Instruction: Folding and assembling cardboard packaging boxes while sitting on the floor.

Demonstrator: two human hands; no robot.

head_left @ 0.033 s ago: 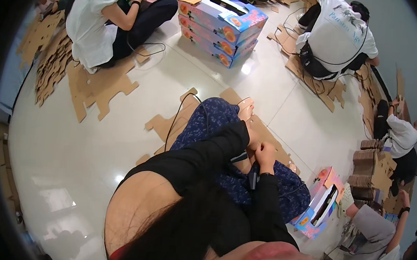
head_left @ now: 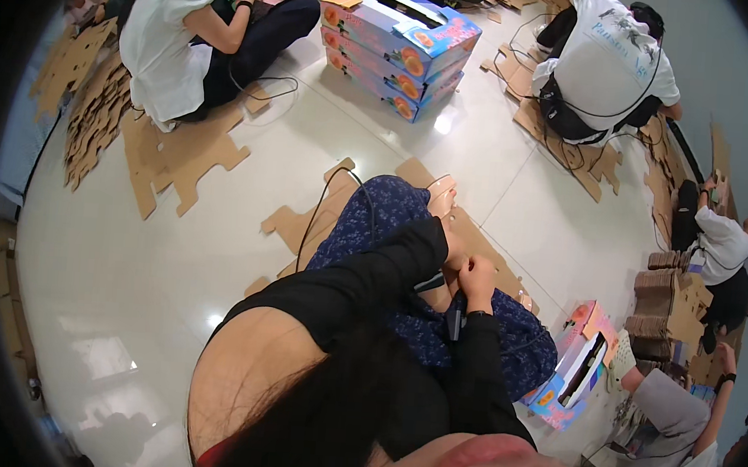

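Note:
My left hand (head_left: 455, 255) comes out of a black sleeve above my lap, its fingers mostly hidden. Close against it is my right hand (head_left: 476, 281), fingers curled in; what they pinch, if anything, is too small to make out. A black band (head_left: 478, 313) circles the right wrist. Beside that wrist shows a small dark grey device (head_left: 455, 322), and another dark piece (head_left: 429, 282) sits under the left forearm. Both hands are over my crossed legs in dark blue patterned trousers (head_left: 403, 309), on flat brown cardboard (head_left: 484, 239).
Printed blue and pink cartons (head_left: 386, 56) stand stacked ahead. Another such carton (head_left: 573, 365) lies by my right knee. Cut cardboard sheets (head_left: 180, 155) lie left. A black cable (head_left: 320, 199) loops over my left leg. Several people sit around; stacked cardboard (head_left: 657, 297) stands right.

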